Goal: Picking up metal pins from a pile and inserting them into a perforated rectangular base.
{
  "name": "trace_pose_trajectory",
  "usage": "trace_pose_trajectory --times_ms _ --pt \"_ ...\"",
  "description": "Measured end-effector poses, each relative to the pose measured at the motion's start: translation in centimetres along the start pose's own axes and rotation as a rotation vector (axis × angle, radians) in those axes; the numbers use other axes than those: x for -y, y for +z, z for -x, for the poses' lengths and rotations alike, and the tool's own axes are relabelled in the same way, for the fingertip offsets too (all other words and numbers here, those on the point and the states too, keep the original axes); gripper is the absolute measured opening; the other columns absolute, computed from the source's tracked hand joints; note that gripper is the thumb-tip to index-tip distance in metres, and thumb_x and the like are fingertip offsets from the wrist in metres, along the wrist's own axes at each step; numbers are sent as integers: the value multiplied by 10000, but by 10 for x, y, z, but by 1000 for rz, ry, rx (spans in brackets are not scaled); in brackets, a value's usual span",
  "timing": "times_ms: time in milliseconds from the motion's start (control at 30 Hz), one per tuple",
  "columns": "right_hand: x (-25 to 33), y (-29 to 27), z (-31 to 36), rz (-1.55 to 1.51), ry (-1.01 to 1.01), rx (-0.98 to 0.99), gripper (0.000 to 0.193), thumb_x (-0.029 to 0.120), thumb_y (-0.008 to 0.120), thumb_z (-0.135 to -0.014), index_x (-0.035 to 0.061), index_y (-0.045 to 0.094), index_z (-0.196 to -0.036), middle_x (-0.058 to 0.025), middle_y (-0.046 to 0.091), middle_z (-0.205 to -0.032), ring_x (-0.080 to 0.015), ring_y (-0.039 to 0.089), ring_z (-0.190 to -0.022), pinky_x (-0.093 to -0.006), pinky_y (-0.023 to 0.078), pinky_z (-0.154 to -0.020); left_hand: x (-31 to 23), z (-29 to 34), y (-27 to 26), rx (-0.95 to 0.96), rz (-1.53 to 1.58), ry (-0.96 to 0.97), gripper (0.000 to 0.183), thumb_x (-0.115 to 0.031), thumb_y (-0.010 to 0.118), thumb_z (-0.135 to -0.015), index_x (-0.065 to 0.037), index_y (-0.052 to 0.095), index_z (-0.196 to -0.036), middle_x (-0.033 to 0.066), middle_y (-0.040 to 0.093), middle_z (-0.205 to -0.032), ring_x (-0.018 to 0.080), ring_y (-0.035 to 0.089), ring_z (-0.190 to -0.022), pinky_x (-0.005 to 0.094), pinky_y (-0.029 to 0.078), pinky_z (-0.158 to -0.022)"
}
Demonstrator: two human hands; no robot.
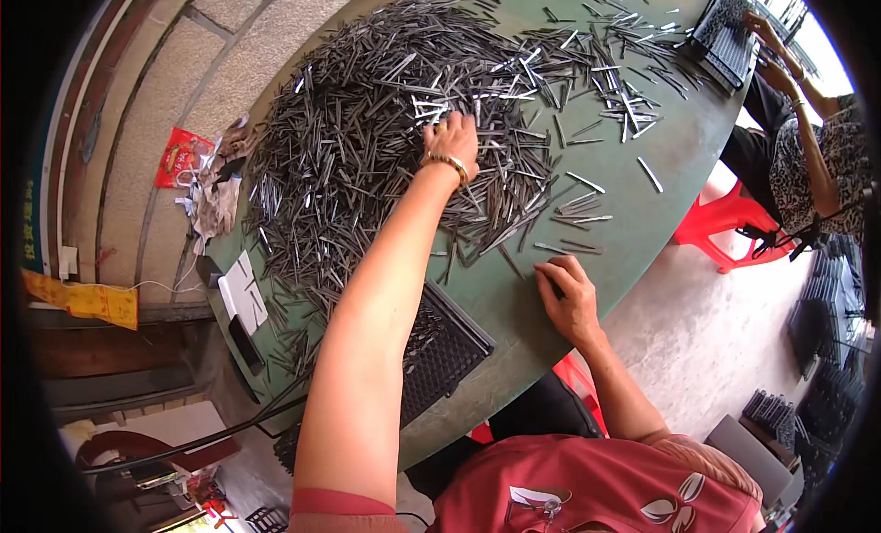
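rods (367,138) heaped on table (642,221), tray (440,349) beneath arm

Heap of thin dark metal strips (367,138) on green round table (633,221)

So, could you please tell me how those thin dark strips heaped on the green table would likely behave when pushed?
The strips look straight and flat, so probably stiff and unlikely to roll. Loosely heaped under the left hand, they would likely slide and scatter across the smooth green table. Each looks slim, probably light.
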State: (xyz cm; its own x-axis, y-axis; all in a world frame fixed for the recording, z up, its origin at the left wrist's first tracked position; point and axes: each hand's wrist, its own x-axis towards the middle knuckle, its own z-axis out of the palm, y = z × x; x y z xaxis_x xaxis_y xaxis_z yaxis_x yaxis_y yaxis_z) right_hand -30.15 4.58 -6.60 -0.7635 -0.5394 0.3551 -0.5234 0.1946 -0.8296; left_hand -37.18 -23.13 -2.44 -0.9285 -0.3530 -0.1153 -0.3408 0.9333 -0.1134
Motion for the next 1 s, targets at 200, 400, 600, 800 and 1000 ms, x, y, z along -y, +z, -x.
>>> trace_pose_trajectory --times_ms 200,400,600,800,1000 --pt "-2 -1 1 -8 -16 -7 152 -12 660 -764 11 634 -912 -112 562 -880 -285 562 -771 -359 466 -674 -24 24 -11 107 193 89 740 -223 688 -669 -9 373 -1303 155 418 -1254 308 453 -1180 409 335 -989" --pt "0 -1 1 6 -10 1 134 -3 666 -777 12 648 -909 -118 589 -892 -269 607 -768 -334 495 -657 -34 -7 -37 400 162 -341 1158 -751 679 -481 69 471 -1271 233 385 -1372 357 375 -1274 444 331 -1009" --pt "-3 -2 1 -22 15 6 125 0 662 -785 9 649 -910 -111 587 -892 -259 599 -752 -326 487 -644 -61 -14 -30 299 3 -301 1025 -692 690 -612 22 439 -1303 208 428 -1325 315 417 -1228 413 316 -1004" --pt "-1 -5 1 -35 12 17 120 6 651 -796 2 644 -916 -115 574 -879 -262 592 -753 -325 482 -654 -67 22 18 2 40 -167 492 -339 672 -814 -45 506 -1173 145 440 -1205 303 449 -1158 457 318 -931" --pt "-5 -4 3 -54 -9 6 121 7 650 -793 1 639 -914 -117 572 -875 -267 592 -760 -331 481 -661 -65 67 0 31 169 -76 657 -470 643 -790 -67 465 -1278 193 398 -1309 341 428 -1202 471 293 -995"
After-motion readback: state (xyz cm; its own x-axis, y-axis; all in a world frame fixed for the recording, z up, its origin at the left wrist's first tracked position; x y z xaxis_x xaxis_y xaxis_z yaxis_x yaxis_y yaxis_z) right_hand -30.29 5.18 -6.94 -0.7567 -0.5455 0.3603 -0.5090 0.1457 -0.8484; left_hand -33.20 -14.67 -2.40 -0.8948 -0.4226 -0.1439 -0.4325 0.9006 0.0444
